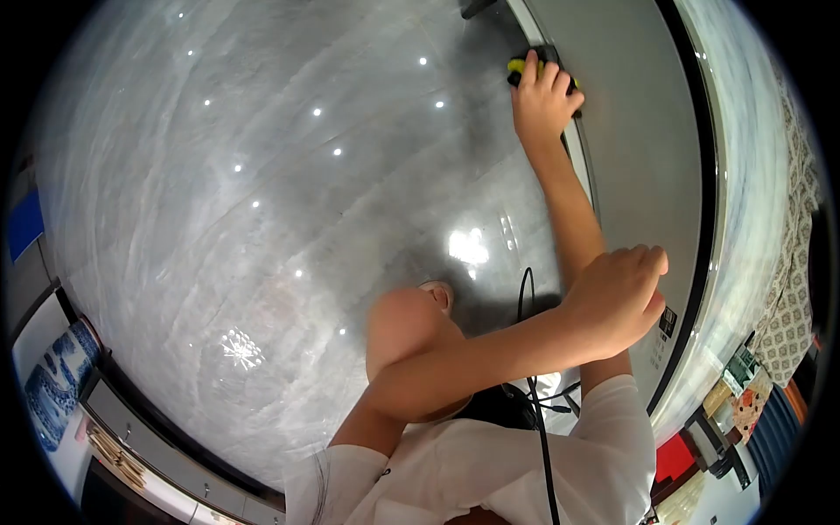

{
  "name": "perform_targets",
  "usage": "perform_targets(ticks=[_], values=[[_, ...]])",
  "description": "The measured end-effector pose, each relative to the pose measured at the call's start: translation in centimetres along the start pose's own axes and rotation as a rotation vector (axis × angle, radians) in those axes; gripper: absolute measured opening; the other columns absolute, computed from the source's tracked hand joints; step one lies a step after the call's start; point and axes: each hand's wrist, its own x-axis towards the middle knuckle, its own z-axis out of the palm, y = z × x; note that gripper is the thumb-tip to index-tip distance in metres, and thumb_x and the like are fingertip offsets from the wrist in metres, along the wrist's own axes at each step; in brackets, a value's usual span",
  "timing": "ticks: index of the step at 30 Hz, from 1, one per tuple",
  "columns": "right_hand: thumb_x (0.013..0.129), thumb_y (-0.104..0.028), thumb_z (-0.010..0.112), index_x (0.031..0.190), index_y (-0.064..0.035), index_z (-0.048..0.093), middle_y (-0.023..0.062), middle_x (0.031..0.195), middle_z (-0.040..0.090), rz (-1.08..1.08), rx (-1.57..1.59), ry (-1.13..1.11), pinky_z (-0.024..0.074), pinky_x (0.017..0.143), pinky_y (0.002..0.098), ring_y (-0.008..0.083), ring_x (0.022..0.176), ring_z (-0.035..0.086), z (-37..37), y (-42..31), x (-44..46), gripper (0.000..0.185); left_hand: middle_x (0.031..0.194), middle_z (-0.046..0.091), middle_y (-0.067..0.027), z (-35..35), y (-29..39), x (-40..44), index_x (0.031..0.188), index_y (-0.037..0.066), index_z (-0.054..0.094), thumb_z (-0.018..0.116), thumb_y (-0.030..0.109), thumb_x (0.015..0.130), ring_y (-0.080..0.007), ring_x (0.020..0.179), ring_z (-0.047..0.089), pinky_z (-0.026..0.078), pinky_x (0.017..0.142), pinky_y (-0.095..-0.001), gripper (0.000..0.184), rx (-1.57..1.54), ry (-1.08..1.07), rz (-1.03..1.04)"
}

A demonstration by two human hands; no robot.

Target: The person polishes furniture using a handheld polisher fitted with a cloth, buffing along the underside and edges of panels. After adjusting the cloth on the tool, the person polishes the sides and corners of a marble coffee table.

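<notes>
My right hand [544, 103] reaches far forward, its fingers wrapped over a small black-and-yellow tool [516, 67] at the edge of a long grey panel [626, 131]. Most of that tool is covered by the hand, so its exact kind is unclear. Nearer to me, my left hand [617, 296] is closed with curled fingers in front of the same panel. My left forearm crosses over my right arm. Whatever the left fingers may hold is hidden. A black-and-white label [668, 323] is on the panel close to the left hand.
Glossy grey marble-look floor [262, 175] lies to the left. A black cable [540, 437] runs down over my white shirt. Low drawers [166, 446] stand at lower left with a blue-and-white vase-like object [61, 376]. Patterned cloth [785, 324] is at far right.
</notes>
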Motion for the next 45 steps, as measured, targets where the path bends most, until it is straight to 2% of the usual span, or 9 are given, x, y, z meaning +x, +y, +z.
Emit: perform_targets(ticks=[5,10,13,22,23,25,27,38,45], values=[[0.066,-0.013,0.058,0.095,-0.0106,0.06,0.004,0.08,0.049,-0.038,0.027,-0.018,0.0339,0.059,0.0392,0.0216,0.078,0.047,3.7,-2.9,6.9,0.029,0.075,0.054,-0.011,-3.0,1.4,-0.2,0.089,-0.001,0.045,0.051,-0.002,0.072,-0.0246,0.068,0.056,0.044,0.061,-0.0358,0.018,-0.18,0.191,-0.037],[0.065,-0.034,0.068,0.117,-0.0188,0.049,0.0058,0.104,0.048,-0.019,0.071,-0.428,0.0364,0.076,0.043,0.0239,0.099,0.045,3.9,-4.2,11.7,0.057,0.076,0.054,-0.0102,-4.5,1.3,-1.0,0.09,0.001,0.045,0.052,-0.001,0.072,-0.0238,0.07,0.056,0.043,0.063,-0.0358,0.019,-0.074,0.315,0.142],[0.064,-0.03,0.07,0.119,-0.0226,0.048,0.004,0.105,0.048,-0.273,0.468,-0.405,0.0361,0.076,0.0415,0.0224,0.099,0.045,2.4,-2.3,9.9,0.06,0.077,0.055,-0.0098,-5.6,1.9,-1.5,0.092,0.001,0.047,0.051,0.0,0.075,-0.023,0.072,0.056,0.044,0.065,-0.0328,0.017,-0.222,0.27,0.045],[0.072,-0.014,0.055,0.109,-0.027,0.055,-0.0023,0.102,0.054,-0.4,-0.266,0.141,0.0369,0.074,0.0409,0.0182,0.094,0.05,-5.9,3.3,16.6,0.04,0.082,0.056,-0.0103,-6.8,2.6,-1.5,0.09,-0.001,0.048,0.048,0.003,0.081,-0.0175,0.076,0.056,0.044,0.068,-0.0289,0.011,-0.507,0.218,-0.02],[0.072,-0.013,0.061,0.099,-0.0062,0.058,0.0049,0.103,0.057,-0.342,-0.097,0.036,0.033,0.088,0.0396,0.0195,0.1,0.048,-8.2,1.9,18.2,0.028,0.082,0.056,-0.0103,-6.7,2.9,-1.4,0.09,-0.001,0.048,0.048,0.003,0.081,-0.0175,0.076,0.056,0.044,0.068,-0.0289,0.011,-0.511,0.214,-0.014],[0.07,-0.017,0.065,0.101,-0.0097,0.059,0.0037,0.114,0.053,-0.367,-0.14,-0.276,0.0253,0.094,0.0438,0.0234,0.115,0.037,-6.2,1.2,19.5,0.032,0.083,0.057,-0.0109,-6.4,3.3,-1.1,0.09,-0.002,0.048,0.048,0.004,0.081,-0.0178,0.074,0.056,0.044,0.067,-0.0291,0.011,-0.532,0.195,-0.018],[0.073,-0.014,0.053,0.098,-0.0196,0.06,-0.0003,0.098,0.055,-0.564,-0.476,-0.196,0.0357,0.078,0.0427,0.0185,0.095,0.049,-5.3,0.6,17.4,0.027,0.083,0.059,-0.0129,-5.9,3.3,-0.8,0.093,-0.002,0.049,0.049,0.007,0.082,-0.0192,0.073,0.057,0.044,0.066,-0.0292,0.014,-0.556,0.209,-0.041],[0.072,-0.01,0.055,0.093,-0.0206,0.063,-0.0017,0.097,0.054,-0.463,-0.271,-0.755,0.0347,0.081,0.0425,0.0195,0.099,0.047,-9.0,3.3,3.6,0.025,0.082,0.06,-0.0124,-9.6,2.6,-2.2,0.09,0.001,0.049,0.05,0.01,0.081,-0.0239,0.072,0.059,0.045,0.065,-0.0331,0.013,-0.525,0.551,0.095],[0.078,-0.01,0.049,0.105,-0.0234,0.058,-0.0037,0.109,0.054,-0.612,-0.442,-0.098,0.0369,0.082,0.0444,0.0185,0.099,0.05,-5.4,3.1,19.4,0.031,0.07,0.057,-0.0167,-6.2,4.5,-3.8,0.074,-0.001,0.051,0.05,0.008,0.076,-0.0331,0.068,0.057,0.044,0.063,-0.0416,0.009,-0.164,0.264,-0.02]])
